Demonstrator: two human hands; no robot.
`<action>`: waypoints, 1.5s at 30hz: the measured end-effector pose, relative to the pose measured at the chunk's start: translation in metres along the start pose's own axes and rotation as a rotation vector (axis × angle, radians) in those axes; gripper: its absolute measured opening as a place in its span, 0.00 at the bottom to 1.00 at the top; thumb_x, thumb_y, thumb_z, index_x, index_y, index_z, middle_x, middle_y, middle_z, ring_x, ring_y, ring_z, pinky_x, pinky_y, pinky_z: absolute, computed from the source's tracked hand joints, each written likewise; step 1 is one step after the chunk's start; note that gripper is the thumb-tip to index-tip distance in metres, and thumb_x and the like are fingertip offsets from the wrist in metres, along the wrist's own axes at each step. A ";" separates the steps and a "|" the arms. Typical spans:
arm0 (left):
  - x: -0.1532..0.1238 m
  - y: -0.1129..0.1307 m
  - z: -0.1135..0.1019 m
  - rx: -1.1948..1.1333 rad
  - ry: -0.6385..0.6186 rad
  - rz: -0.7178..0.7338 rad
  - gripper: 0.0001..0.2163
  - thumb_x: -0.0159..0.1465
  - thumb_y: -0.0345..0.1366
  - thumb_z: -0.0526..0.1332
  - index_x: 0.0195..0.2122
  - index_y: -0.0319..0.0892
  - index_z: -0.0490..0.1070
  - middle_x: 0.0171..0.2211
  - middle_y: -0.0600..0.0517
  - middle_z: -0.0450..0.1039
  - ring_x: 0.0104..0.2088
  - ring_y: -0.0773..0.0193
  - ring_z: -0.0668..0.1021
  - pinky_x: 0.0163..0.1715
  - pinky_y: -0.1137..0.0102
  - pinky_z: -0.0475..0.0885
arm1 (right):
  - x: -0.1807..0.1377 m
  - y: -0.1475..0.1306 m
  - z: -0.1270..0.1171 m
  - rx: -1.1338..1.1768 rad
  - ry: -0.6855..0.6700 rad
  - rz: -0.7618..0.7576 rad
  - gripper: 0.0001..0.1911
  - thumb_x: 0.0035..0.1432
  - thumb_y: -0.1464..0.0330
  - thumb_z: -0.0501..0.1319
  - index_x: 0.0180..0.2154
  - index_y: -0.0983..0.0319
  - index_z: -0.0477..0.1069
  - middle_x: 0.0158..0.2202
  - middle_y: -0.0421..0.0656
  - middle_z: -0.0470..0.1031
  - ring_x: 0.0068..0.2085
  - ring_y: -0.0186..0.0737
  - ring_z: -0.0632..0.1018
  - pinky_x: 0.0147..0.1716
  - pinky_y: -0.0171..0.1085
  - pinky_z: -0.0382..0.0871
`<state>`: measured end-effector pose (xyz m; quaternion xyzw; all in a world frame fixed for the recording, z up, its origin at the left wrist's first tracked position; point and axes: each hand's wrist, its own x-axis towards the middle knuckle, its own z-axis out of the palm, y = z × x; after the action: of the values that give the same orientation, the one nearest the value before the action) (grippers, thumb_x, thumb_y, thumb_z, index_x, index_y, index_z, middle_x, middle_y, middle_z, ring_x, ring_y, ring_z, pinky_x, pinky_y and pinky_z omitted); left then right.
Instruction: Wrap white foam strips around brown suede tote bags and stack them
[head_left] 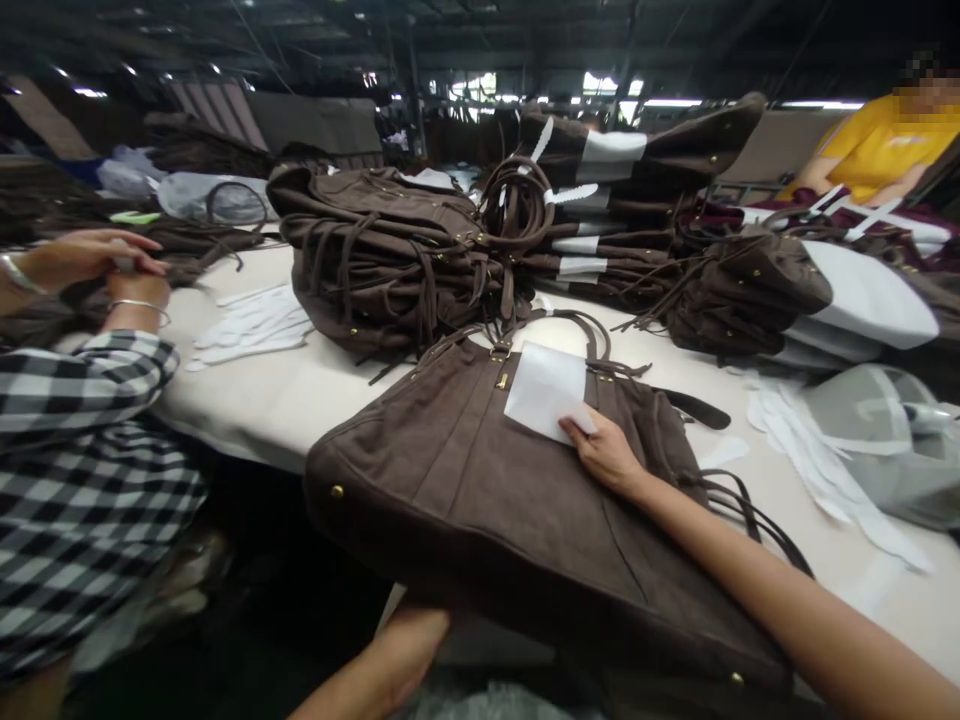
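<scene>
A large dark brown handbag [465,470] lies on its side at the near table edge, its base with brass studs facing me. My right hand [611,455] pinches the corner of a white paper sheet [546,385] against the bag's upper front, beside a small brass fitting. The bag's handle [600,335] loops away at the far side, and thin straps trail to the right. My left hand [412,640] reaches under the bag's near edge; its fingers are hidden beneath it.
Brown bags are stacked behind [390,240] and at the back right [622,190], some with white bands. White strips [259,325] lie left on the pale table [262,410], more strips [817,470] right, by a clear plastic bag [885,430]. A co-worker's checked sleeve [82,400] is left; a yellow-shirted person [885,150] stands far right.
</scene>
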<state>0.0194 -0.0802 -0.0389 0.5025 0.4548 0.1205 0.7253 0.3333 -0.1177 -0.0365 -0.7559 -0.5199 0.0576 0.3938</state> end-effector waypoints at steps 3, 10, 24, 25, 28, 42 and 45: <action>-0.003 -0.012 -0.009 0.273 -0.208 0.020 0.14 0.55 0.47 0.67 0.34 0.41 0.75 0.38 0.47 0.77 0.47 0.50 0.75 0.49 0.63 0.69 | 0.004 0.002 0.000 0.047 -0.013 0.008 0.17 0.65 0.56 0.52 0.43 0.60 0.73 0.43 0.46 0.77 0.45 0.48 0.77 0.46 0.40 0.68; -0.051 0.006 -0.029 0.709 -0.193 0.236 0.17 0.64 0.49 0.58 0.46 0.42 0.69 0.27 0.52 0.73 0.29 0.61 0.74 0.32 0.71 0.66 | 0.012 -0.002 -0.001 -0.077 -0.021 0.040 0.16 0.65 0.58 0.52 0.40 0.61 0.73 0.39 0.45 0.77 0.40 0.46 0.75 0.42 0.38 0.66; -0.070 0.089 0.033 -0.082 -0.415 0.037 0.12 0.57 0.42 0.70 0.38 0.40 0.76 0.30 0.52 0.74 0.28 0.71 0.73 0.28 0.79 0.67 | -0.012 -0.022 -0.005 -0.335 -0.146 -0.302 0.19 0.62 0.73 0.56 0.53 0.55 0.74 0.51 0.44 0.74 0.49 0.42 0.74 0.43 0.34 0.66; -0.065 0.093 0.039 -0.152 -0.418 -0.004 0.14 0.57 0.41 0.70 0.40 0.39 0.76 0.30 0.51 0.75 0.28 0.71 0.74 0.29 0.79 0.68 | -0.012 -0.022 -0.004 -0.328 -0.146 -0.305 0.19 0.61 0.74 0.56 0.51 0.55 0.75 0.50 0.44 0.74 0.49 0.42 0.74 0.43 0.34 0.66; -0.046 0.105 0.053 -0.278 -0.407 -0.041 0.19 0.56 0.37 0.71 0.48 0.38 0.74 0.38 0.45 0.78 0.34 0.65 0.79 0.36 0.75 0.74 | -0.010 -0.021 -0.002 -0.245 -0.124 -0.258 0.17 0.60 0.73 0.58 0.48 0.54 0.77 0.48 0.43 0.74 0.46 0.41 0.75 0.43 0.34 0.66; -0.025 0.099 0.023 0.357 -0.232 0.303 0.16 0.61 0.49 0.64 0.30 0.39 0.78 0.19 0.50 0.74 0.16 0.65 0.74 0.16 0.75 0.68 | -0.051 -0.067 -0.067 0.246 -0.240 0.108 0.17 0.62 0.67 0.57 0.52 0.58 0.74 0.50 0.46 0.75 0.46 0.42 0.76 0.48 0.41 0.71; -0.028 0.096 0.001 0.741 -0.088 0.853 0.07 0.60 0.38 0.67 0.40 0.47 0.81 0.26 0.52 0.78 0.24 0.63 0.78 0.29 0.74 0.74 | -0.093 -0.094 -0.097 0.182 -0.233 0.100 0.18 0.63 0.60 0.60 0.54 0.53 0.72 0.53 0.45 0.73 0.52 0.46 0.75 0.52 0.43 0.70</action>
<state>0.0316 -0.0535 0.0568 0.8673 0.1929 0.2142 0.4058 0.2702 -0.2329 0.0614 -0.7301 -0.5166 0.2112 0.3943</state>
